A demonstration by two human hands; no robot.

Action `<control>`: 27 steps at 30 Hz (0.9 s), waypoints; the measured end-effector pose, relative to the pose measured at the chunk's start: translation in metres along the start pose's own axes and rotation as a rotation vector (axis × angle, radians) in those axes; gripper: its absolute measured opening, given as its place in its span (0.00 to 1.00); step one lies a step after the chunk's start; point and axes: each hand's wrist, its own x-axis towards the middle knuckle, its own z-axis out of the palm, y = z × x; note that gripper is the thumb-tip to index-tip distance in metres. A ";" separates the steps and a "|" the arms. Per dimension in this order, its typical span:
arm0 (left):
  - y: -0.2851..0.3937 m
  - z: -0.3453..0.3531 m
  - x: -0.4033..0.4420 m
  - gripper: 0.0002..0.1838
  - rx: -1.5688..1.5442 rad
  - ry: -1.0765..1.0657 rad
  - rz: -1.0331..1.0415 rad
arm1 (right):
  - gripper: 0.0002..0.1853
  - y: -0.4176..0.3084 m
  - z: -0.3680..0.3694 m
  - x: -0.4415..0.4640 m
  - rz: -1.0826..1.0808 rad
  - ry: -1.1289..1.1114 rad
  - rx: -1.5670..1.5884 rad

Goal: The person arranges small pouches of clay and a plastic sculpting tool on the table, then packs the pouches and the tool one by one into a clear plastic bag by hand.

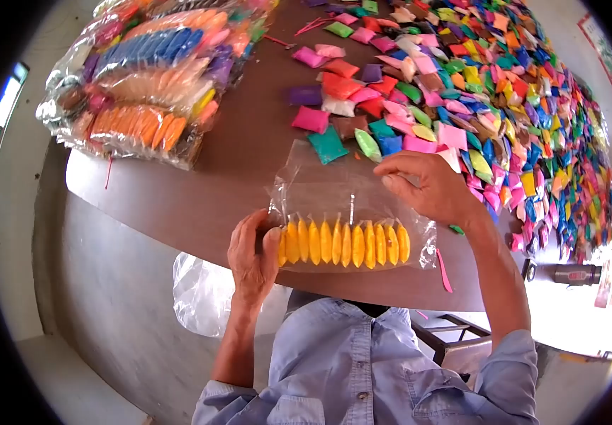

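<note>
A clear plastic bag (320, 193) lies on the table before me, with several slim yellow packets (347, 244) lined up in a row inside it. My left hand (253, 256) grips the bag's left edge, thumb on top next to the end packet. Above the bag's upper right side is my right hand (430, 185), its fingers bent and a small gap between thumb and forefinger. Nothing shows between those fingers. Beside the bag's right end lies a pink strip (444, 270).
Many loose coloured packets (455, 106) cover the table's (242, 152) far right side. At the far left are stacked clear bags of sorted packets (139, 85). An empty-looking clear bag (203, 294) hangs below the front edge. A dark flask (576, 274) is at the right.
</note>
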 end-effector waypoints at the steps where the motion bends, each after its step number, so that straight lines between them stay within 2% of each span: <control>1: 0.000 0.000 0.000 0.14 0.005 0.012 -0.014 | 0.12 0.002 0.001 0.013 0.089 -0.127 0.087; 4: -0.002 0.001 0.003 0.11 0.036 0.024 0.054 | 0.13 -0.001 0.003 0.048 0.089 -0.369 0.091; 5: -0.002 0.001 0.003 0.11 0.041 0.031 0.039 | 0.13 -0.002 0.005 0.058 0.091 -0.477 0.076; 7: -0.001 0.000 0.005 0.10 0.022 0.012 0.009 | 0.14 0.005 0.014 0.078 0.054 -0.526 0.113; 9: -0.003 0.001 0.005 0.09 0.018 0.020 -0.009 | 0.14 0.009 0.025 0.096 0.090 -0.715 0.209; 14: 0.003 -0.001 0.008 0.09 -0.067 0.023 -0.149 | 0.14 0.008 0.048 0.115 0.195 -0.852 0.400; 16: -0.001 0.002 0.007 0.08 -0.063 0.050 -0.123 | 0.16 0.005 0.054 0.116 0.313 -0.921 0.417; 20: 0.004 0.002 0.010 0.08 -0.022 0.069 -0.121 | 0.21 0.006 0.063 0.116 0.343 -1.032 0.386; 21: 0.005 0.002 0.010 0.07 -0.042 0.073 -0.146 | 0.21 0.007 0.066 0.117 0.343 -1.042 0.390; 23: 0.006 0.002 0.011 0.07 -0.055 0.080 -0.176 | 0.25 0.009 0.069 0.119 0.101 -1.021 0.408; 24: 0.007 0.003 0.013 0.06 -0.090 0.099 -0.207 | 0.29 0.006 0.068 0.121 0.155 -1.034 0.402; 27: 0.007 0.006 0.014 0.05 -0.108 0.128 -0.264 | 0.27 -0.006 0.066 0.127 0.119 -1.068 0.377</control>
